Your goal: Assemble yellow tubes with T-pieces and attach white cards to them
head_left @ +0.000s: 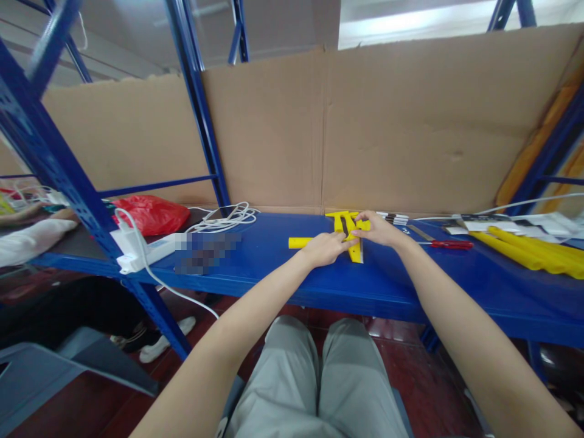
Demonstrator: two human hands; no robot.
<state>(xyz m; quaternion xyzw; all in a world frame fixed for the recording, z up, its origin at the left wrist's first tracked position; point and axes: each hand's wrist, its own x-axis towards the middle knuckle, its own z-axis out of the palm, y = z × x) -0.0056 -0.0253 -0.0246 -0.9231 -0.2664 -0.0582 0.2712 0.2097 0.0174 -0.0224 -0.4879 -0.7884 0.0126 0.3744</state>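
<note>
A flat yellow piece [343, 224] with a wide top bar and a slot in its middle lies on the blue shelf, its kind unclear. My left hand [323, 248] reaches over its lower left side, closed with the fingertips on it. From the right, my right hand [378, 230] pinches the piece's upper right side between thumb and fingers. My fingers partly cover the piece, and a pale edge shows at its lower end. Just left of my left hand lies a yellow tube-like piece [298, 243].
On the blue shelf [264, 267], a red-handled screwdriver [451, 244] and long yellow pieces [524, 249] lie to the right. A white power strip [159, 246], coiled white cable [232, 216] and red plastic bag [152, 214] are left. Cardboard [387, 128] stands behind. Another person's sleeve [36, 240] is far left.
</note>
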